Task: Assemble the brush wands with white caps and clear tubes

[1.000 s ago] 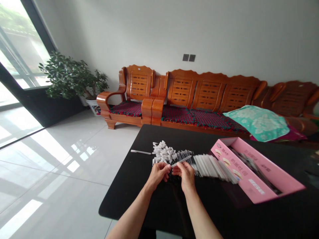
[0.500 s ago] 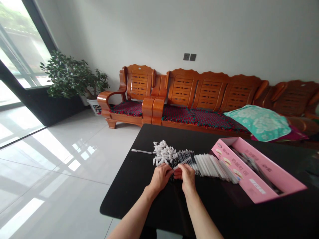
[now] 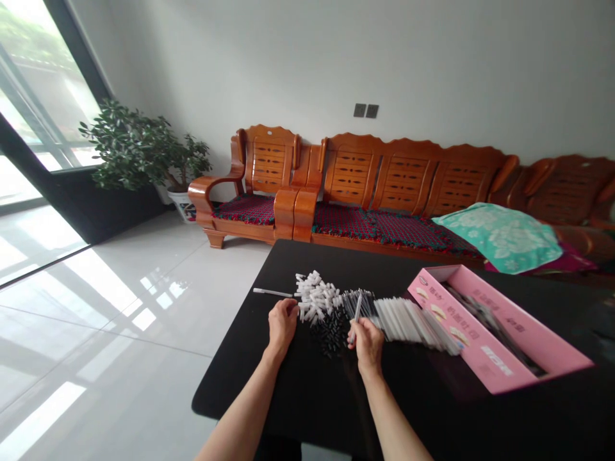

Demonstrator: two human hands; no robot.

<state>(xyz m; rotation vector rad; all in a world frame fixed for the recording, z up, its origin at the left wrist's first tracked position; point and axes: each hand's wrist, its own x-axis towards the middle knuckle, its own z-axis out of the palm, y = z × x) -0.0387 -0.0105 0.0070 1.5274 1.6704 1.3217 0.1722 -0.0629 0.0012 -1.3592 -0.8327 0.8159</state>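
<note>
My right hand [image 3: 369, 346] is closed around a slim whitish pen barrel [image 3: 357, 312], which points up and away. My left hand [image 3: 282, 325] has its fingers curled together at the left edge of a pile of white pen caps [image 3: 318, 294]; whether they pinch anything is hidden. Between the hands lies a heap of small black pieces [image 3: 330, 334]. Thin dark pen refills [image 3: 359, 299] lie in a bunch just beyond my right hand. To their right, translucent pen barrels [image 3: 408, 318] rest side by side. A single capped pen [image 3: 271, 292] lies apart, beyond my left hand.
A long pink box [image 3: 473, 339] with dark packed contents stands on the right of the black table [image 3: 254, 378]. Behind it are a wooden sofa [image 3: 398, 173] and a green cloth [image 3: 502, 237]. A potted plant [image 3: 144, 147] stands by the glass door.
My hands have moved apart. The left went leftward to the white caps, and the right moved slightly right with the pen barrel, now held more upright. The black heap is uncovered.
</note>
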